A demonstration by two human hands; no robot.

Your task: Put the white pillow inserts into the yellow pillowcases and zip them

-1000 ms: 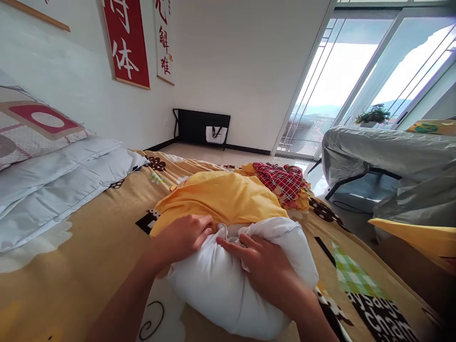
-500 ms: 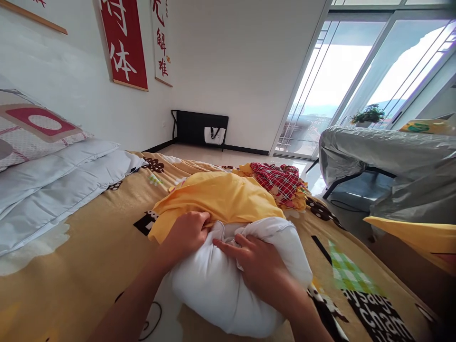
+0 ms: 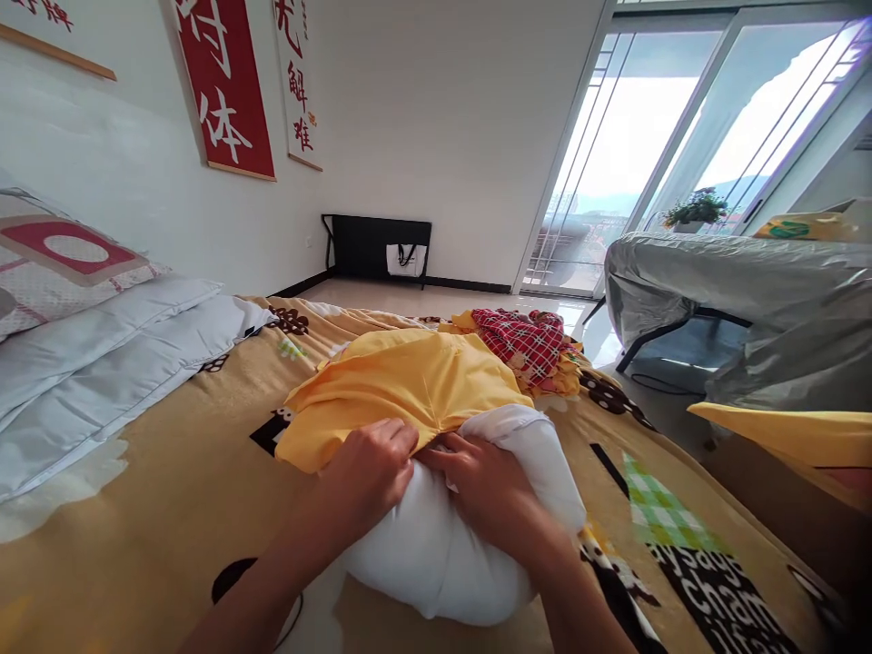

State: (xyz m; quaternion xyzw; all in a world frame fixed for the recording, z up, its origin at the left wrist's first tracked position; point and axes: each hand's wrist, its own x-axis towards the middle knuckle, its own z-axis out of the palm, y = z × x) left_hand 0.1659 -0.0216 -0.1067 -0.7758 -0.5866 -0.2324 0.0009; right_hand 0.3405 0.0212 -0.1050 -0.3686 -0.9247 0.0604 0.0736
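A plump white pillow [image 3: 450,554] lies on the bed in front of me, its far half inside a yellow pillowcase [image 3: 401,381]. My left hand [image 3: 371,472] is closed on the pillowcase's open edge at the pillow's top. My right hand [image 3: 487,486] sits beside it, fingers curled and pinching the same yellow edge against the white pillow. Both hands nearly touch each other.
A yellow patterned bedspread [image 3: 177,472] covers the bed. A folded white quilt [image 3: 102,363] and a patterned pillow [image 3: 61,263] lie at the left. Red checked cloth [image 3: 524,341] is heaped beyond the pillowcase. A grey-covered table [image 3: 736,291] stands right, by glass doors.
Both hands have come closer together and the yellow pillowcase edge has been drawn further over the white pillow towards me. The view has shifted slightly.
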